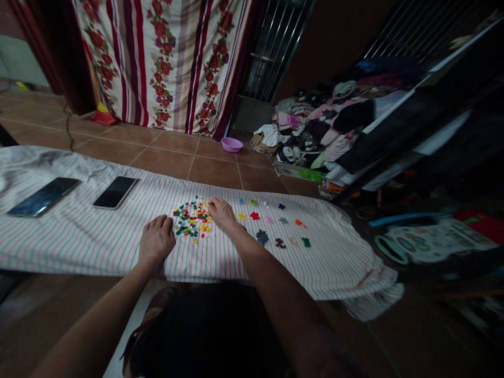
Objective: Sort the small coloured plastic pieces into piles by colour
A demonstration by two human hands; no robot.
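A mixed pile of small colourful pieces point(192, 223), like beads or tiny bricks, is spread on the striped cloth point(126, 247). My left hand point(158, 239) rests palm down just left of the pile, its fingers stretched out on the cloth. At the pile's upper right edge is my right hand point(221, 213), fingertips drawn together; whatever they pinch is too small to make out. Right of that hand lie small groups sorted by colour, among them a red group point(255, 216), a dark grey group point(262, 237), an orange group point(300, 223) and a green group point(306, 242).
Two phone-like devices lie on the cloth at left, a larger dark one point(44, 197) and a smaller phone point(115, 192). Beyond the table are a purple basin point(232, 145), a floral curtain point(165, 63) and a heap of clothes point(323, 123). A printed board point(433, 239) stands at right.
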